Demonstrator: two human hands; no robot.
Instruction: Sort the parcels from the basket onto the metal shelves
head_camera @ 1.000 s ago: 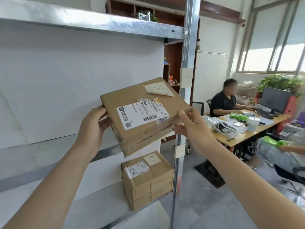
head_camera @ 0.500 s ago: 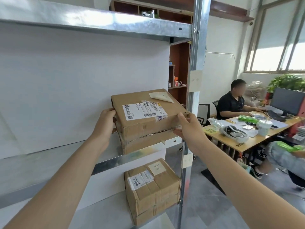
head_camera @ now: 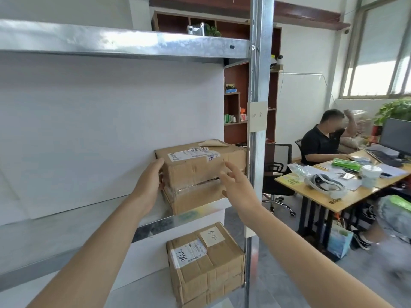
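Parcel [head_camera: 200,174] sits on shelf [head_camera: 153,221] between hands; left hand [head_camera: 150,182] flat against its side, not gripping; right hand [head_camera: 235,187] open, fingers spread, just clear; placing step looks finished; next, likely basket, unseen.

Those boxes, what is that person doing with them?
A person is sorting parcels onto metal shelves. One cardboard box now sits on the middle shelf, beside the upright post. The left hand rests against its side; the right hand is open in front of it, not gripping. Another box sits on the shelf below. Someone works at a desk nearby.
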